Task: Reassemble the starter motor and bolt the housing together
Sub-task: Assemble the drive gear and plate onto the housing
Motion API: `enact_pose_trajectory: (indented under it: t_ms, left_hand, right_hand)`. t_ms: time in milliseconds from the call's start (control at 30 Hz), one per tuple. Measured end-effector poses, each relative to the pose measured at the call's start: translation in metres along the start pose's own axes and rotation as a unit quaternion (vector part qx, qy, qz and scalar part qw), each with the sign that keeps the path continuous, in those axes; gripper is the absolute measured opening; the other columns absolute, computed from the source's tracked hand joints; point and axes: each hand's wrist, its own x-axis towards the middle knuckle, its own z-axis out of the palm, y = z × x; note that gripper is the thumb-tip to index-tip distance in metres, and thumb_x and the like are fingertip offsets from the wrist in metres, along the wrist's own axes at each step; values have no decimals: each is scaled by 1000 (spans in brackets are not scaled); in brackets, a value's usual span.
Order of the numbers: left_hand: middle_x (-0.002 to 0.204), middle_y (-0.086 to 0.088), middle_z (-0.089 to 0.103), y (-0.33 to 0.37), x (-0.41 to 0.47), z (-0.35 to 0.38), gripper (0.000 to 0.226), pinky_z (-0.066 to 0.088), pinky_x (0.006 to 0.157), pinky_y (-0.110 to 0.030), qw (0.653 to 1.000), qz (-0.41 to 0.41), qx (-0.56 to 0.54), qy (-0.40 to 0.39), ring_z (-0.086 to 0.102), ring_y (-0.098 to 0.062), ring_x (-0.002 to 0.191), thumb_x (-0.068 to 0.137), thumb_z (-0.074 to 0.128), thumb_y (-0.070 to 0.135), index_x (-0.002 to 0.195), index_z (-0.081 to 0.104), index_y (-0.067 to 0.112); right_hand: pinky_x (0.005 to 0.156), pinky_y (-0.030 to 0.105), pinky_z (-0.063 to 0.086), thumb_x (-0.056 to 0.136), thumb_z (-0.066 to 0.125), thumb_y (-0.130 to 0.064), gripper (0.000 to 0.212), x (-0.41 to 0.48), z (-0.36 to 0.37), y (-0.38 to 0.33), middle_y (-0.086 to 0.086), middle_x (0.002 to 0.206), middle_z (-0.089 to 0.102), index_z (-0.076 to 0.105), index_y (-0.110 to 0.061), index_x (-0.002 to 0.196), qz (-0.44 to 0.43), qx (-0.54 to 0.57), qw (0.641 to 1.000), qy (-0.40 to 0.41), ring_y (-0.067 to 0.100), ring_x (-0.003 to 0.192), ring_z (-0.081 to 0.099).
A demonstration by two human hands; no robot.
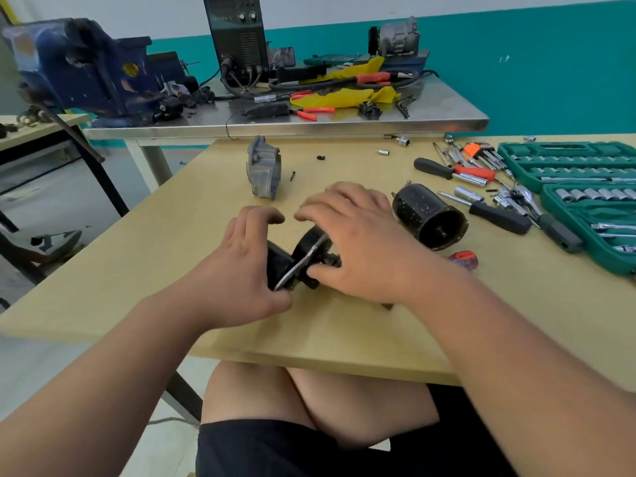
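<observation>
**Between both hands: motor halves being mated**

Under the palms, left hand (253, 266) is gripping one black motor section (277, 261); right hand (358, 242) is clasping the other (309, 247). Right of that hand, black motor housing (428, 216) is lying apart; beyond the left fingers, grey end cover (263, 170) is waiting. Bolting not yet begun, judging by this.

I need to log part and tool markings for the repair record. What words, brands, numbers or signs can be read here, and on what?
None can be read.
Welding machine: front panel has a display strip, too blurred to read.
Blue bench vise: yellow round badge, illegible.
Green socket set case: any size marks are too small.
Black motor housing and grey end cover: no marking visible.
</observation>
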Motion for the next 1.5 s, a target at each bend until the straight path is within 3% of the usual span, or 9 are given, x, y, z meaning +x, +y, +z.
enact_pose_trajectory:
  t_ms: [133,300,467,700,867,1100,1233,1367,1500]
  left_hand:
    - [119,18,27,7,19,-7,76,37,88,-8,994,65,-85,30,38,-6,118,56,71,32,106,17,54]
    - [126,13,42,17,46,21,67,42,97,-13,942,-4,-308,133,42,3,122,59,76,36,114,37,42]
    - [109,9,69,16,67,49,63,48,86,-23,879,-107,-464,-20,63,-10,103,72,75,24,131,52,18]
    - [125,11,62,30,87,60,80,46,96,-23,895,-75,-439,40,57,-1,115,64,77,42,137,48,32]
    - [115,20,62,39,101,60,73,45,85,-11,920,-38,-389,45,59,9,101,63,73,50,131,47,41]
    - [127,9,60,43,99,61,81,45,103,-31,929,-3,-367,49,56,-5,117,64,62,63,138,45,35]
    - [134,11,54,47,97,60,71,39,101,-12,925,15,-377,42,49,3,123,85,33,65,144,40,25]
    - [108,32,62,50,97,61,64,36,76,5,904,-39,-419,73,50,26,99,95,8,65,125,57,39]
    - [80,23,67,54,103,61,53,42,68,-4,887,-77,-450,67,57,12,76,105,21,45,77,64,36]
  right_hand:
    - [88,21,37,82,65,-47,63,10,-8,27,-13,131,51,40,-34,138,52,101,979,-169,8,116,46]
    - [66,17,38,87,60,-46,18,-21,6,52,-26,92,57,49,-51,100,164,248,951,-86,-5,84,56]
    - [73,21,44,93,49,-47,21,-32,10,65,-23,100,58,48,-47,114,230,309,919,-84,-5,91,57]
    - [74,25,45,98,40,-44,18,-40,5,81,-16,96,66,53,-42,110,243,356,897,-94,-5,86,61]
    - [73,25,45,98,38,-43,19,-44,3,86,-20,94,67,53,-44,110,249,374,889,-87,-8,85,61]
    - [79,29,46,98,40,-40,20,-53,0,93,-19,97,67,54,-41,112,239,376,891,-90,-4,91,61]
    - [78,29,47,98,40,-41,19,-55,0,88,-19,95,68,56,-39,106,236,394,884,-83,-3,88,63]
    - [62,17,47,92,42,-48,21,-53,1,81,-14,83,70,61,-40,95,237,446,862,-43,-2,74,65]
    - [62,30,43,83,44,-56,27,-48,4,79,-8,68,64,64,-37,84,240,488,839,-2,5,62,58]
